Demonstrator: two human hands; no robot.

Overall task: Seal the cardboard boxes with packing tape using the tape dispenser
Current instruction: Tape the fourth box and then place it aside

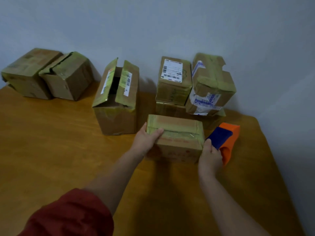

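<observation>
Wooden table [51, 142], cartons ranged along the wall. Tall carton [117, 97] at centre: top flaps apart, unsealed.

Small cardboard box [177, 138] at front centre, on the table. Its long axis runs left-right, with a glossy taped seam along it.

Tape dispenser [225, 142], orange and blue, is just beside the box's right end.

Left hand [146, 140] clasps the left end, thumb lying on top at the seam. Right hand [210, 155] is curled round the dispenser and nearer the right end. Any further pass likely starts there and runs leftward along the seam.
</observation>
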